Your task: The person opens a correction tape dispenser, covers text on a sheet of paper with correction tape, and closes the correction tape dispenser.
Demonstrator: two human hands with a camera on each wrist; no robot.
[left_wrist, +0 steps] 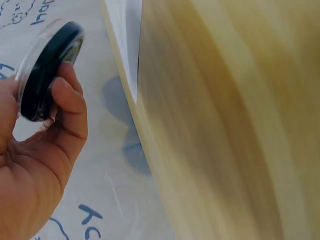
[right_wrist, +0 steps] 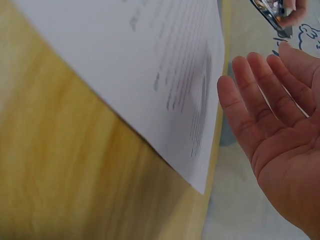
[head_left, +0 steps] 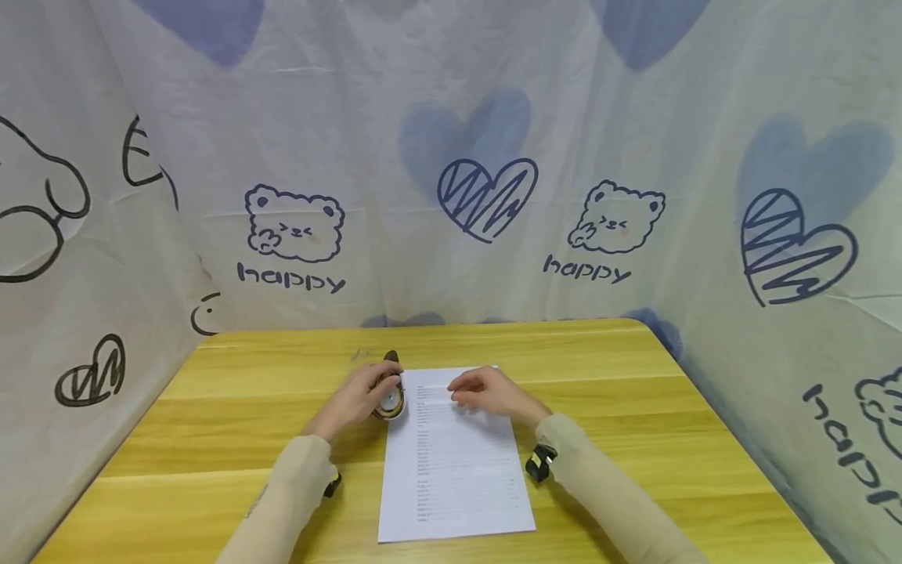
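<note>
My left hand [head_left: 358, 399] grips a round object by its edge, above the upper left edge of a printed sheet of paper [head_left: 468, 470]. This round object [head_left: 390, 403] shows a gold-coloured ring and pale centre from above, with a dark part sticking out beyond the fingers. From the side, in the left wrist view, the disc [left_wrist: 45, 70] is thick and dark with a clear, glossy rim; its exact kind cannot be told. Over the sheet's upper right part hovers my right hand [head_left: 493, 392]. Its fingers [right_wrist: 257, 102] are loosely bent, with nothing in them.
The sheet lies lengthwise on a yellow wood-grain table [head_left: 620, 407]. A white curtain [head_left: 395, 157] with hearts and bear drawings surrounds the back and sides. Small black devices [head_left: 540, 462] are strapped to both wrists.
</note>
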